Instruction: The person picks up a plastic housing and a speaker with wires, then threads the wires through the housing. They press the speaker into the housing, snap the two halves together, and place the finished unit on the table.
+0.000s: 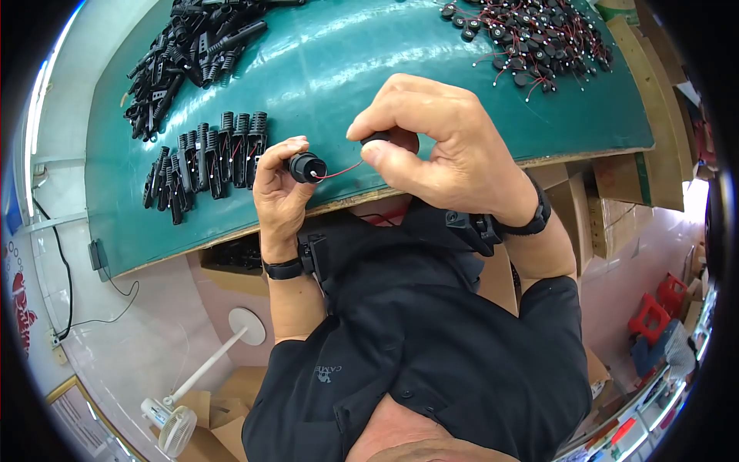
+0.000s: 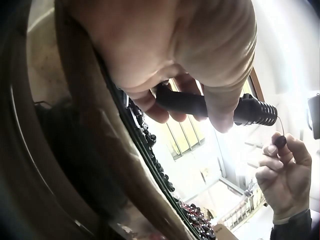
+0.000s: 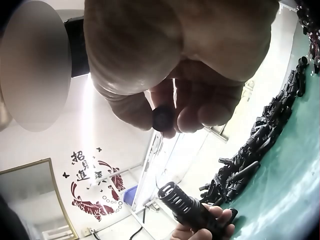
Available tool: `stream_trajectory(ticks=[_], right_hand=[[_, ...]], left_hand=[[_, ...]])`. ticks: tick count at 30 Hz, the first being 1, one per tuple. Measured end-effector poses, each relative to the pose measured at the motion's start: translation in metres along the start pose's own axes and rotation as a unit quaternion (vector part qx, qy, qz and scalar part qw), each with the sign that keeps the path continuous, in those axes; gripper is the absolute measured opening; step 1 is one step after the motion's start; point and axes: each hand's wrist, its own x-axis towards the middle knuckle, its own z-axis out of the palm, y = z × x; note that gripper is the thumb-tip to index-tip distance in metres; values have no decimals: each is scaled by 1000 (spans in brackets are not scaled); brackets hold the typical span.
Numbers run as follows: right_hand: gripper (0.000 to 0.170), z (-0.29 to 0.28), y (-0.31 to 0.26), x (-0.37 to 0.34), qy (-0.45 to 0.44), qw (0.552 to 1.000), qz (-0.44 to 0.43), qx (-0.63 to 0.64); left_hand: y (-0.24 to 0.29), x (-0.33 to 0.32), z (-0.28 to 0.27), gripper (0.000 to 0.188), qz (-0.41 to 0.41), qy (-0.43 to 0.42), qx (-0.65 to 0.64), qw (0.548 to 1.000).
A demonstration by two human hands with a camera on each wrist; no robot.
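My left hand point(image 1: 279, 192) grips a black ribbed handle piece point(image 1: 308, 167), its round open end turned toward the right hand. From that opening a thin red wire point(image 1: 342, 171) runs to a small round black part point(image 1: 376, 138), pinched between thumb and fingers of my right hand point(image 1: 446, 142). The left wrist view shows the handle's ribbed end point(image 2: 257, 111) sticking out past the left thumb, with the wire bridging to the round part point(image 2: 280, 141). In the right wrist view the round part point(image 3: 163, 119) hangs between the fingertips, above the handle's slotted end point(image 3: 175, 196).
On the green table point(image 1: 323, 69) a row of similar black handles point(image 1: 204, 158) lies left of the left hand. Behind it is a heap of black handles point(image 1: 192, 54). A pile of round black parts with red wires point(image 1: 539, 42) lies at the back right. Cardboard boxes point(image 1: 616, 223) stand right.
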Motion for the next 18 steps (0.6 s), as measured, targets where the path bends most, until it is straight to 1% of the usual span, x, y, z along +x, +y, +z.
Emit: stream_trajectory(ticks=[3, 7, 16, 18], right_hand=[[14, 3, 4, 1, -8, 1000, -16, -23], [12, 12, 8, -1, 10, 999, -35, -15], [12, 20, 10, -1, 25, 998, -36, -38], [12, 19, 9, -1, 22, 997, -38, -62]], left_hand=[[0, 1, 1, 51, 10, -10, 6, 1000], [1, 2, 2, 51, 19, -16, 7, 1000], [2, -1, 3, 51, 7, -11, 10, 1000], [2, -1, 2, 51, 8, -15, 12, 1000]])
